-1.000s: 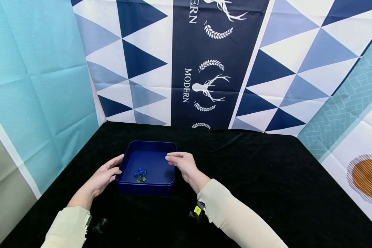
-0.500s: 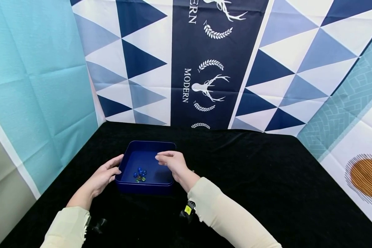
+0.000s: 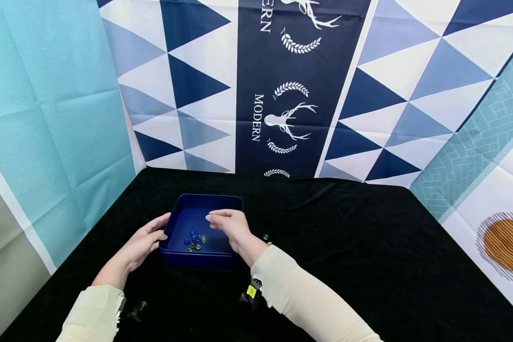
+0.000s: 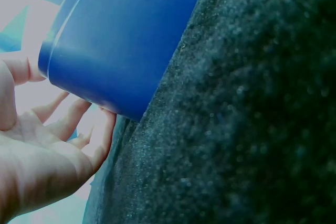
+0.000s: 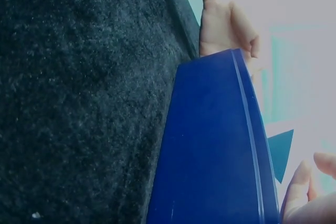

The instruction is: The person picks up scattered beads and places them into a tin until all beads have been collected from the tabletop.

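Observation:
A dark blue, open-topped box sits on the black cloth. Several blue and greenish glass marbles lie on its floor toward the near left, one of them blurred. My right hand hangs over the box's right part, with thumb and fingertips close together in the head view. In the right wrist view a gap shows between the thumb and fingers, and no marble is visible there. My left hand rests against the outside of the box at its left, thumb by the near corner, relaxed fingers touching the wall.
A greenish marble lies on the black cloth right of the box, beside my right wrist, with another partly covered by the sleeve. Patterned fabric hangs behind the table and along both sides.
My right hand has moved left, from the box's right rim to over its inside. A blurred greenish marble has appeared in the box beside the others. My left hand and the box have stayed put.

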`<state>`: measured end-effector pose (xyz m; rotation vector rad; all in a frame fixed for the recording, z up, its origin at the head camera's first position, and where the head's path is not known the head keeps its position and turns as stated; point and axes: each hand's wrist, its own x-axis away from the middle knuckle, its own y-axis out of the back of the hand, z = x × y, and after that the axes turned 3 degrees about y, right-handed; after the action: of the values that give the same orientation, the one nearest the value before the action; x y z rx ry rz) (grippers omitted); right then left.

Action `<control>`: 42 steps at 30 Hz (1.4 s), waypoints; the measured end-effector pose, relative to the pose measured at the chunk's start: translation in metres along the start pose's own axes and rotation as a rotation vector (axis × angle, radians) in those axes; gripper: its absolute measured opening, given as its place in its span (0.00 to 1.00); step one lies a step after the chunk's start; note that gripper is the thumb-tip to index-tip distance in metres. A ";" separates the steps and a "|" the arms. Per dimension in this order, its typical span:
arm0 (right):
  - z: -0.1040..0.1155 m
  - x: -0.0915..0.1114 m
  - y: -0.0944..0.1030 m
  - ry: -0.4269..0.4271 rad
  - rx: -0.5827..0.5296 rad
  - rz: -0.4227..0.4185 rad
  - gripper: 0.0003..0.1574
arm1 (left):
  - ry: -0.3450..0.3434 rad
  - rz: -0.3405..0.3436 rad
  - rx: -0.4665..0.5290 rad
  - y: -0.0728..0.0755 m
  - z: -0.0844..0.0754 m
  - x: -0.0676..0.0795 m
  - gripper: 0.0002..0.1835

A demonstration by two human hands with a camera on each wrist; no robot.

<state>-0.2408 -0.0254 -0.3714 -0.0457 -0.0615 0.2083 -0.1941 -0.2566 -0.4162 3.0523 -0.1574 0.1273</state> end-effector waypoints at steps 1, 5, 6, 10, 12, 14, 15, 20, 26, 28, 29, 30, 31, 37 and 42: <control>0.000 0.000 0.000 0.000 -0.002 0.000 0.11 | -0.003 0.000 0.002 0.000 0.000 0.000 0.35; -0.003 0.003 0.002 0.008 0.011 0.011 0.13 | -0.011 -0.003 0.008 0.000 0.002 -0.001 0.35; -0.003 0.004 0.004 0.010 0.013 0.013 0.14 | -0.012 -0.003 0.008 0.000 0.002 0.000 0.35; -0.006 0.010 0.009 0.021 0.001 0.009 0.16 | -0.011 -0.006 0.006 0.001 0.003 0.000 0.35; -0.008 0.012 0.013 0.039 -0.021 0.006 0.17 | -0.011 -0.006 0.005 0.001 0.003 0.001 0.35; -0.009 0.014 0.016 0.059 -0.038 0.007 0.18 | -0.011 -0.007 0.008 0.001 0.003 0.001 0.35; -0.010 0.015 0.017 0.068 -0.040 0.007 0.18 | -0.010 -0.007 0.008 0.001 0.003 0.001 0.35; -0.012 0.022 0.027 0.088 -0.045 0.010 0.18 | -0.012 -0.004 0.003 0.002 0.003 0.000 0.35; -0.017 0.027 0.038 0.098 -0.057 0.001 0.17 | -0.004 -0.001 0.008 0.001 0.003 0.000 0.35; -0.018 0.029 0.042 0.105 -0.062 -0.009 0.17 | -0.001 0.001 0.008 0.000 0.003 0.000 0.35; -0.019 0.029 0.044 0.109 -0.065 -0.014 0.18 | 0.001 0.001 0.010 0.000 0.003 0.000 0.35; -0.020 0.030 0.046 0.115 -0.068 -0.019 0.18 | 0.002 0.002 0.009 0.000 0.003 0.000 0.35; -0.020 0.031 0.048 0.122 -0.073 -0.024 0.18 | 0.003 0.003 0.010 0.000 0.004 0.000 0.35; -0.024 0.033 0.061 0.143 -0.084 -0.057 0.20 | 0.002 0.003 0.001 0.000 0.002 0.000 0.35; -0.028 0.033 0.072 0.139 -0.099 -0.096 0.19 | -0.002 0.000 0.002 0.000 0.000 0.001 0.35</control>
<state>-0.2212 0.0505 -0.4015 -0.1554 0.0642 0.1055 -0.1932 -0.2568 -0.4164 3.0547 -0.1582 0.1241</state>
